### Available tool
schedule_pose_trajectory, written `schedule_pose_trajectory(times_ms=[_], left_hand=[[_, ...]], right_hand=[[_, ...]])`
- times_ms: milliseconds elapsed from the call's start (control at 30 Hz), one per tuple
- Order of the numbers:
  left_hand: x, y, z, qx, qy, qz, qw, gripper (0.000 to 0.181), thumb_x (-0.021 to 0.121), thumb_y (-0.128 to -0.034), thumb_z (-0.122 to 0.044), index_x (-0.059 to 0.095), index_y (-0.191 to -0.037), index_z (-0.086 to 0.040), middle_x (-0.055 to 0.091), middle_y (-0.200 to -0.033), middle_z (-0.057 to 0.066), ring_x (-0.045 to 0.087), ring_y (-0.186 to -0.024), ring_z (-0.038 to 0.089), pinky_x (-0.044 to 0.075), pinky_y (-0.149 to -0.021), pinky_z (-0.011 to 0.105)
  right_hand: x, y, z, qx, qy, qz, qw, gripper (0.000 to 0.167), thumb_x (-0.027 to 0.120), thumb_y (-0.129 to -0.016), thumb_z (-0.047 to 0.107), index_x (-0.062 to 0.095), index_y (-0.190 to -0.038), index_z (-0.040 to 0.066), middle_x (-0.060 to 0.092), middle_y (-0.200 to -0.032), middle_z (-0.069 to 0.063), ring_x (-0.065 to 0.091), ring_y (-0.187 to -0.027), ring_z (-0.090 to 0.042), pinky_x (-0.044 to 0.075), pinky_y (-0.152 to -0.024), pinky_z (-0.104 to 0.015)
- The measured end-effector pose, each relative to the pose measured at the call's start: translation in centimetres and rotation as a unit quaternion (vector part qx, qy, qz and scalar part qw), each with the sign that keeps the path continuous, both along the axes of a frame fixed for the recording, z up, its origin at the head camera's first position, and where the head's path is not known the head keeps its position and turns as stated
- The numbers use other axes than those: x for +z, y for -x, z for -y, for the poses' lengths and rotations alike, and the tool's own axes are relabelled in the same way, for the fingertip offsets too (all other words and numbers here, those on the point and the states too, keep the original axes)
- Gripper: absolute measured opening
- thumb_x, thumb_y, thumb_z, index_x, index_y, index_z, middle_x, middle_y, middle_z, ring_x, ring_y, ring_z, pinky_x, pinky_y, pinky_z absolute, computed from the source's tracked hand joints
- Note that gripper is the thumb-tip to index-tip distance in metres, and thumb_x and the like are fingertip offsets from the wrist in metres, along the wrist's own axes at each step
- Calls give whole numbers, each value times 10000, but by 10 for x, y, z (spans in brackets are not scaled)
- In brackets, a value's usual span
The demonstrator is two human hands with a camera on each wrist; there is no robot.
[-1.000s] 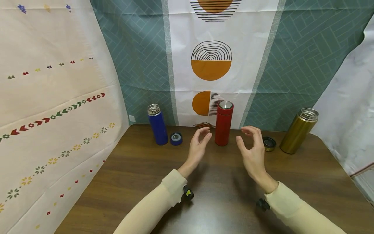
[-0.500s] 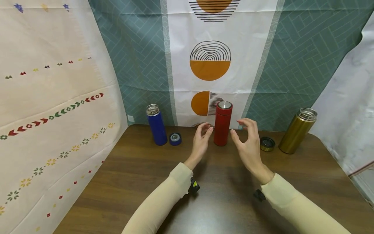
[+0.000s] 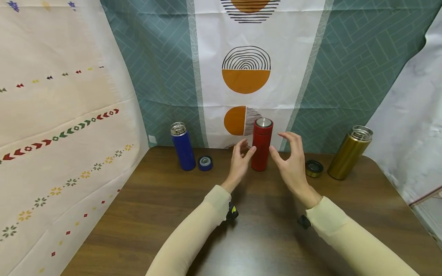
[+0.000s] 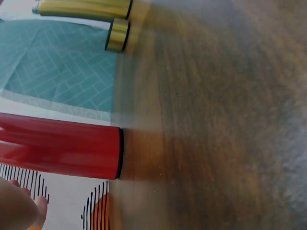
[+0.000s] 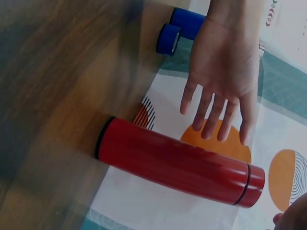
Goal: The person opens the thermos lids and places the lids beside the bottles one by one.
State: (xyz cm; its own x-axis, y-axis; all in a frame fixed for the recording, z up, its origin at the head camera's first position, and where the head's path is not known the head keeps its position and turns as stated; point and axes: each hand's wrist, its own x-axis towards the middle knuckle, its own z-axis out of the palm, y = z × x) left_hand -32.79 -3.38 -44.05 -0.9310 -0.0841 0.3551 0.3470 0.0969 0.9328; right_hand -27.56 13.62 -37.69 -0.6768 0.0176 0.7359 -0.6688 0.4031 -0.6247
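Left hand [image 3: 238, 165] and right hand [image 3: 292, 168] flank one red bottle [image 3: 261, 147]

The left hand's fingers are spread and hold nothing; the right wrist view shows them near the red bottle but apart from it. The right hand's fingers and thumb are bent in a wide curve, also gripping nothing; whether its thumb tip touches the bottle cannot be told.

Between them the red bottle stands upright and capped, near the middle of the far edge of the tabletop [image 3: 155, 214]. It is one of three bottles. Toward the far left corner stands an uncapped blue bottle [image 3: 183, 149], with one blue cap [image 3: 205, 163] just to its right, inner side up. Near the far right corner stands an uncapped gold bottle [image 3: 349, 153], with one gold cap [image 3: 314, 168] on its left, dark inside upward. That makes two loose caps.

Compared with a second ago, both hands have moved closer to the red bottle, while all three bottles and both loose caps keep their places along the far edge.
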Motion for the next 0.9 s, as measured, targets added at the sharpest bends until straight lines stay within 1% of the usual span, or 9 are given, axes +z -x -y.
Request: schedule_pose_trajectory(times_ms=[133,233,333,400,500,633,767,900], left_hand=[[1,4,-1,113,189,159,9996,613,680,-1011,-347,467,-1523,-85,503,-1478,140,471,-1354,322,379,-1166,491],[1,7,-2,108,224,214,9995,642,689,-1000,-374,462,-1532,-96,491,-1498,134,450,-1389,353,380,-1175,480],[3,11,-3,30,207,248,9995,655,701,-990,-379,455,-1536,-113,475,-1510,134,420,-1420,387,357,-1192,508],[5,14,-5,-33,218,270,9994,670,710,-981,-382,447,-1544,-129,468,-1517,121,408,-1432,387,357,-1192,506],[10,19,-7,-122,274,294,9991,703,722,-971,-386,427,-1564,-151,454,-1529,105,402,-1436,344,365,-1186,501],[15,25,-9,-230,349,291,9987,748,738,-961,-387,394,-1588,-166,436,-1545,93,396,-1431,288,385,-1169,524],[17,29,-10,-292,420,301,9982,776,752,-953,-368,373,-1599,-165,423,-1555,99,387,-1441,296,393,-1165,530],[17,32,-11,-359,565,320,9972,806,761,-945,-353,349,-1613,-168,404,-1570,102,379,-1452,306,380,-1171,542]], right_hand=[[3,6,1,-39,-8,54,10000,510,743,-946,149,563,-1402,8,478,-1434,-203,434,-1365,-317,343,-1138,-597],[4,10,2,-71,-8,74,9999,519,749,-945,164,565,-1405,11,476,-1437,-198,430,-1373,-319,340,-1150,-581],[5,14,2,-102,-61,97,9999,531,755,-946,179,564,-1413,15,476,-1438,-192,433,-1374,-321,341,-1157,-564],[6,16,2,-105,-126,130,9998,544,755,-949,188,556,-1426,19,467,-1449,-193,429,-1376,-328,339,-1162,-572],[7,20,2,-111,-222,176,9995,567,758,-949,197,543,-1445,27,454,-1462,-195,420,-1381,-336,334,-1167,-588],[9,25,2,-91,-294,215,9993,591,766,-943,197,532,-1458,26,440,-1476,-202,401,-1397,-345,317,-1179,-602],[10,29,3,-22,-307,259,9992,601,772,-940,188,527,-1460,15,431,-1482,-209,389,-1406,-352,306,-1184,-613],[12,37,3,25,-337,295,9990,602,774,-943,183,522,-1463,14,423,-1479,-216,387,-1403,-360,308,-1178,-619]])
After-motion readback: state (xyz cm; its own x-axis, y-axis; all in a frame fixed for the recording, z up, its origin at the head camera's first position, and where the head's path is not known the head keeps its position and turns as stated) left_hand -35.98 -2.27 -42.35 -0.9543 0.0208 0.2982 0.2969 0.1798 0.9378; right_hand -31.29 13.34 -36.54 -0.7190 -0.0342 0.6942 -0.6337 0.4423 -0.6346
